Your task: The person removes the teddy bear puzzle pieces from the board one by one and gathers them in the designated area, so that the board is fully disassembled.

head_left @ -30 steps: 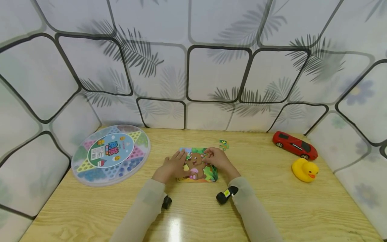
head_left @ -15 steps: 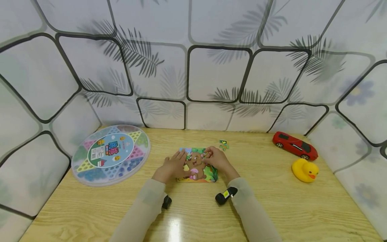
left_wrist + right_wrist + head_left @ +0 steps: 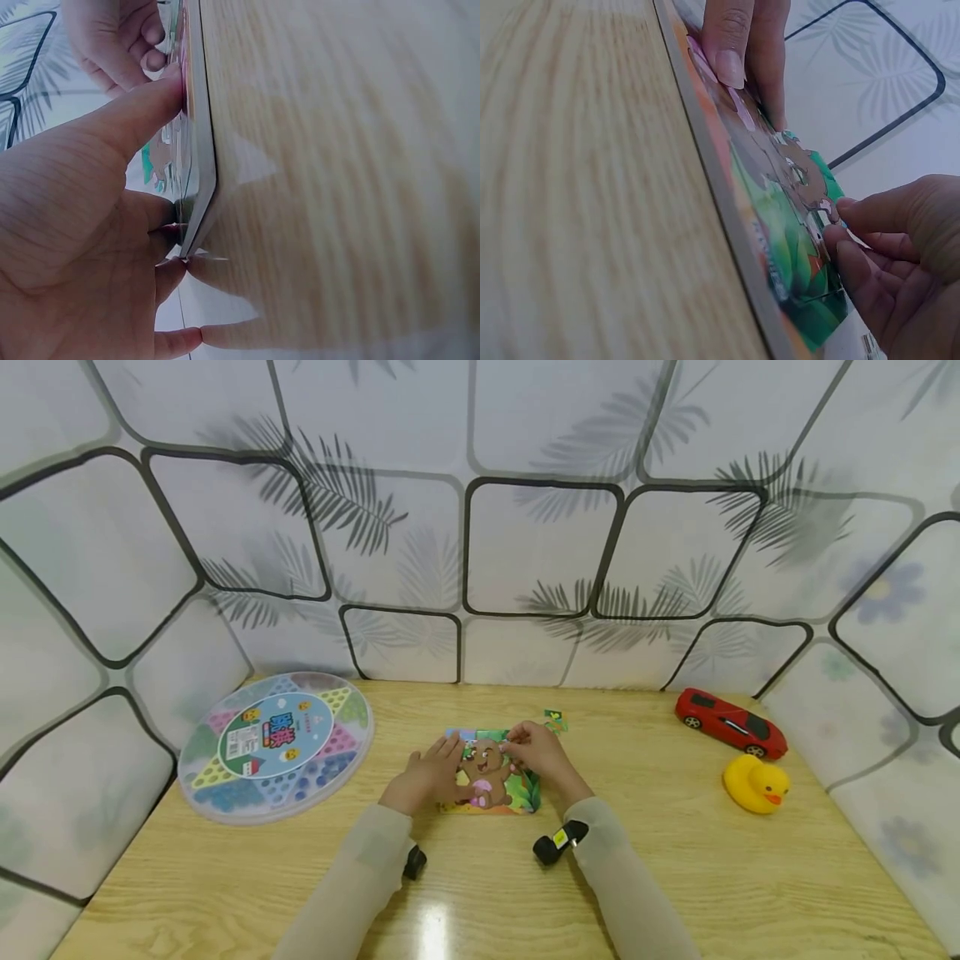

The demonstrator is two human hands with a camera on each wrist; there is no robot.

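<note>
A jigsaw puzzle board (image 3: pixel 491 777) with a brown bear picture lies on the wooden table. My left hand (image 3: pixel 435 770) rests on its left part, fingers extended and thumb (image 3: pixel 730 66) pressing the picture. Over the board's upper right, my right hand (image 3: pixel 542 752) pinches a small puzzle piece (image 3: pixel 828 209) between thumb and forefinger, at the bear's raised paw. The right wrist view shows this piece close against the picture; its full outline is hidden by the fingertips. Loose puzzle pieces (image 3: pixel 555 720) lie on the table just behind the right hand.
A round Chinese checkers set (image 3: pixel 277 747) in a clear case lies at the left. To the right are a red toy car (image 3: pixel 731 723) and a yellow rubber duck (image 3: pixel 756 783). A patterned cloth wall (image 3: pixel 540 543) stands behind the wooden table (image 3: pixel 480 893).
My right hand has shifted very slightly left and up over the board, still pinching the puzzle piece. My left hand stays in place on the board.
</note>
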